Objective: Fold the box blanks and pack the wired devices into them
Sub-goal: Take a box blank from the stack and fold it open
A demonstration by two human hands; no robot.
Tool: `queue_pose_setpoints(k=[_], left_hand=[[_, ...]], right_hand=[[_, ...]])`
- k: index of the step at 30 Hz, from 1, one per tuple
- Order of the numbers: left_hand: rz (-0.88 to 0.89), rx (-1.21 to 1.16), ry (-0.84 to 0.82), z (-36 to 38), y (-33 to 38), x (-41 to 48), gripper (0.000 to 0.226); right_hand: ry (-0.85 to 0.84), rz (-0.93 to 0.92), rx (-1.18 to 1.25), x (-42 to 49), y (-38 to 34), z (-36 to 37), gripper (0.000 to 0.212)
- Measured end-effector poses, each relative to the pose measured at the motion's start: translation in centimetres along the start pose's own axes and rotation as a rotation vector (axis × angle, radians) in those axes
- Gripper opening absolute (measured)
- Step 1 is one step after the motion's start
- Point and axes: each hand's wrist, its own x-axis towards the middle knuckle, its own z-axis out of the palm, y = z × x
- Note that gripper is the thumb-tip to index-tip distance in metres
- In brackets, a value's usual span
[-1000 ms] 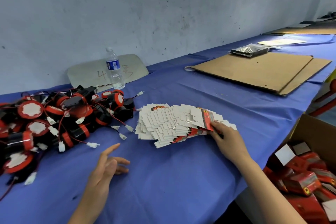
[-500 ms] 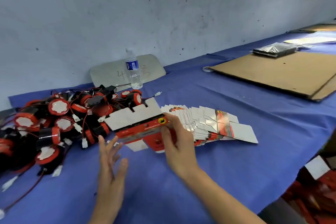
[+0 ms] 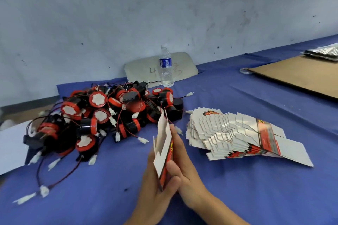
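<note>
One flat box blank (image 3: 163, 149), white inside and red outside, stands on edge between my palms over the blue table. My left hand (image 3: 155, 186) holds it from the left with the thumb across its lower edge. My right hand (image 3: 184, 168) presses against its red face with straight fingers. A fanned stack of box blanks (image 3: 236, 136) lies on the table to the right of my hands. A heap of black-and-red wired devices (image 3: 102, 115) with white connectors sits at the left, behind my hands.
A water bottle (image 3: 166, 67) stands near the wall in front of a grey board (image 3: 161, 68). A large cardboard sheet (image 3: 300, 75) and a silver bag (image 3: 323, 53) lie at the far right. The blue cloth (image 3: 82, 197) covers the table.
My right hand lifted one blank off the stack and brought it left. My left hand came up to meet it. The blank now stands on edge between both hands.
</note>
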Motion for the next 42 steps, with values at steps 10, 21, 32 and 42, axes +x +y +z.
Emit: queue_pose_setpoints(k=[10,21,32,42], left_hand=[[0.172,0.055,0.188,-1.5,2.5,0.8,0.068],[0.164,0.090,0.181,-1.7,2.3,0.7,0.093],[0.288,0.191,0.193,-1.5,2.7,0.6,0.090],[0.537,0.410,0.172,-1.5,3.3,1.0,0.080]], right_hand=[[0.227,-0.040,0.213,-0.1,-2.2,-1.2,0.036],[0.301,0.036,0.246,0.1,-2.5,-1.3,0.035],[0.339,0.055,0.218,0.1,-2.2,-1.5,0.052],[0.355,0.108,0.320,0.0,-2.0,-1.8,0.056]])
